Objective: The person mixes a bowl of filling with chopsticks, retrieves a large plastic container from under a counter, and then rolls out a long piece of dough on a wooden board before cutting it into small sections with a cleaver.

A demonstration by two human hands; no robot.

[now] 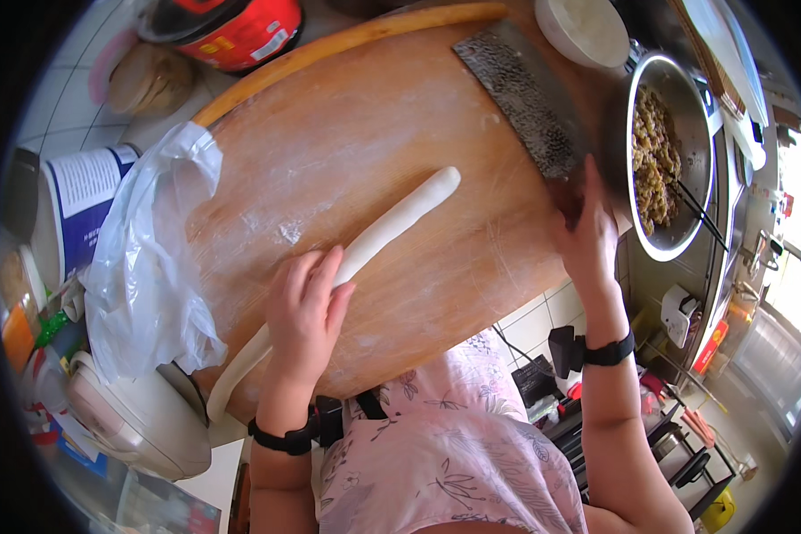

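A long roll of white dough (400,220) lies slantwise across a floured wooden board (400,120). My left hand (305,300) rests over its middle, fingers curved around it, thumb on the near side; the lower end of the roll comes out beyond my wrist towards the board's left corner. At the right side of the board lies a cleaver (520,100) with a broad, speckled metal blade. My right hand (587,227) is at the cleaver's near end, its fingers around the dark handle, which is partly hidden. How firmly it grips is hard to see.
Right of the board stands a steel bowl (697,167) of minced filling (654,160) with dark chopsticks (701,213). A white bowl (584,30) is at the top right. A crumpled plastic bag (150,267) overlaps the board's left edge, near a jar (150,80) and a red container (240,33).
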